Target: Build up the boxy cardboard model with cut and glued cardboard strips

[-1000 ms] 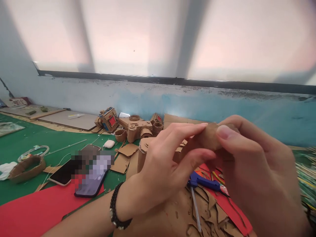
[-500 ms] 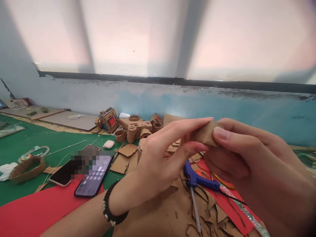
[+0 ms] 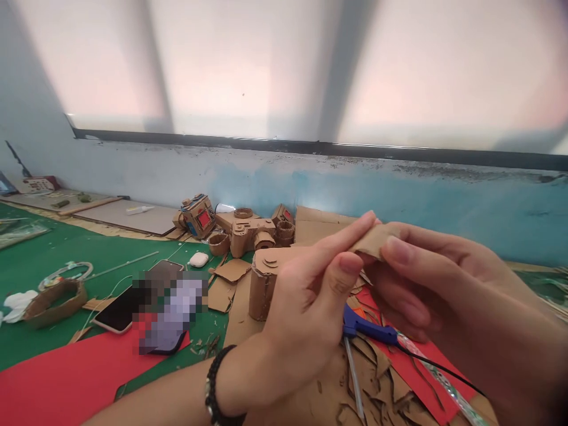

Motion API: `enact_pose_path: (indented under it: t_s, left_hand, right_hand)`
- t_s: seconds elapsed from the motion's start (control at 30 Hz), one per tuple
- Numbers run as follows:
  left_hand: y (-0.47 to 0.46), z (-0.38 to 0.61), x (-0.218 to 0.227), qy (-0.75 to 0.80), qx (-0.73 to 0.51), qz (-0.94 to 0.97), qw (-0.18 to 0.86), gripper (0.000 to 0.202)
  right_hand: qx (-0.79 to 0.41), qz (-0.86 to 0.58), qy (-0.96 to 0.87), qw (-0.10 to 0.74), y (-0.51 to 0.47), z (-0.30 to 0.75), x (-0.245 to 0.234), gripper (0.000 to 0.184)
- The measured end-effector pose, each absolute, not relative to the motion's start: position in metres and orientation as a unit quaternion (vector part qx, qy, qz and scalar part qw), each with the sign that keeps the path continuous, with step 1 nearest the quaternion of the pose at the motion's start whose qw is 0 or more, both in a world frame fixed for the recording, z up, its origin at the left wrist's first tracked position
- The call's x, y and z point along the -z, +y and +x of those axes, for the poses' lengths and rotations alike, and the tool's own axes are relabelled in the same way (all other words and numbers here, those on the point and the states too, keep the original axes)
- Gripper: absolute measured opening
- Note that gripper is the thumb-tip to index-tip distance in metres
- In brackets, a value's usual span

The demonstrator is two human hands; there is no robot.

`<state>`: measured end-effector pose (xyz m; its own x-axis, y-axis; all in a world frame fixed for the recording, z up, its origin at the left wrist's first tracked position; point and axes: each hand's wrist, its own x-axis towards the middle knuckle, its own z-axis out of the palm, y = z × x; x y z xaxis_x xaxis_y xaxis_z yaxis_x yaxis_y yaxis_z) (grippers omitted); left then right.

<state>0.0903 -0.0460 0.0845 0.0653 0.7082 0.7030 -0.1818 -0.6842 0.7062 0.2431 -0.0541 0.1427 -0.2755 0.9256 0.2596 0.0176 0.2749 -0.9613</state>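
From my feed: the cardboard piece [image 3: 375, 240] is up between both hands, off the table. Right hand [image 3: 444, 275] pinches it, thumb on the near face, index finger over the far side. Left hand [image 3: 306, 313] lays straight fingers along its left edge, thumb standing off; can't tell if those fingers press or just rest. I'd judge it light, bendy, grippy, easy to crease; I'd take it by the edges, softly. Matte brown, slightly curved. Cardboard box [image 3: 261, 291] nearby: rounded end, rough seams. Glue gun [image 3: 373, 330]: smooth blue, hard-looking. Cardboard scraps [image 3: 377, 381]: thin, ragged, some curled. Red sheet [image 3: 57, 378] at left: flat, smooth.
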Motion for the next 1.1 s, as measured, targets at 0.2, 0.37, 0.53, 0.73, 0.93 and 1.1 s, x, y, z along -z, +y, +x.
enact_pose_path:
  t_s: [0.2,0.37,0.53,0.73,0.93,1.1]
  left_hand:
    - [-0.054,0.095,-0.079,0.238,-0.654,0.595,0.403,0.052]
    - [-0.055,0.099,-0.08,0.192,-0.656,0.589,0.432,0.051]
    - [-0.053,0.104,-0.081,0.108,-0.64,0.543,0.532,0.054]
    - [-0.048,0.098,-0.087,0.039,-0.632,0.54,0.554,0.043]
    - [-0.049,0.105,-0.081,0.049,-0.647,0.484,0.587,0.034]
    - [-0.061,0.111,-0.08,0.048,-0.662,0.447,0.6,0.03]
  right_hand:
    - [-0.512,-0.334,-0.662,0.433,-0.053,0.25,-0.141,0.043]
    - [-0.497,-0.339,-0.65,0.463,-0.059,0.247,-0.139,0.038]
    - [-0.483,-0.361,-0.636,0.482,-0.065,0.245,-0.138,0.028]
    - [-0.468,-0.356,-0.669,0.454,-0.057,0.255,-0.134,0.043]
    - [-0.443,-0.353,-0.683,0.461,-0.052,0.25,-0.133,0.04]
    - [-0.43,-0.345,-0.69,0.469,-0.057,0.243,-0.129,0.036]
